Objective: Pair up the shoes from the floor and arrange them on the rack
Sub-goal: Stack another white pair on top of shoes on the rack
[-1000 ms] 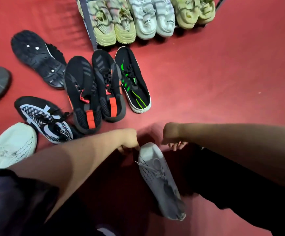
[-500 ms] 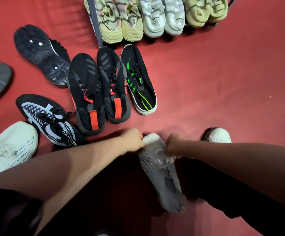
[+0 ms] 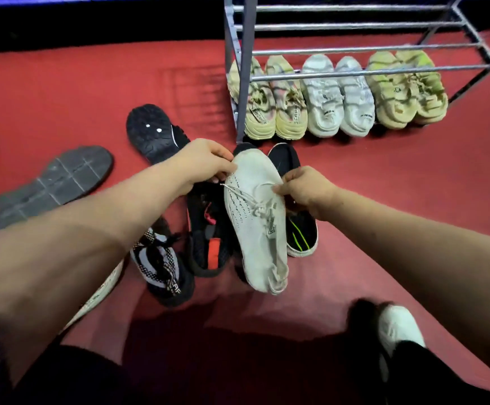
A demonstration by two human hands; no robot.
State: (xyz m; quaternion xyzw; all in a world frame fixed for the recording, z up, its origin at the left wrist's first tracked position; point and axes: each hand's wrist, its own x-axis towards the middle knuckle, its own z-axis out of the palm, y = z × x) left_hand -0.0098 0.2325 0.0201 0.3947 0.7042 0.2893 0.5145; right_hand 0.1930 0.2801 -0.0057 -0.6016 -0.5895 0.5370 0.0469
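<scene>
I hold a white knit shoe (image 3: pixel 259 229) in the air, toe pointing away from me. My left hand (image 3: pixel 201 163) pinches its toe on the left side and my right hand (image 3: pixel 306 190) grips its right edge by the laces. Below it lie black shoes with orange tabs (image 3: pixel 211 229) and a black shoe with green stripes (image 3: pixel 299 232). A second white shoe (image 3: pixel 100 293) shows partly under my left forearm. The grey metal rack (image 3: pixel 354 71) stands ahead, with three pairs of pale shoes (image 3: pixel 337 95) on its lowest level.
A black-and-white patterned shoe (image 3: pixel 161 267) lies near my left arm. Two overturned shoes show their soles: a black one (image 3: pixel 153 133) and a grey one (image 3: pixel 50 185). My own white shoe (image 3: pixel 398 328) is at bottom right. Red carpet covers the floor; upper rack bars hold nothing.
Both hands have lifted the white shoe off the floor and carried it forward over the black shoes. My view has tilted up, showing more of the rack.
</scene>
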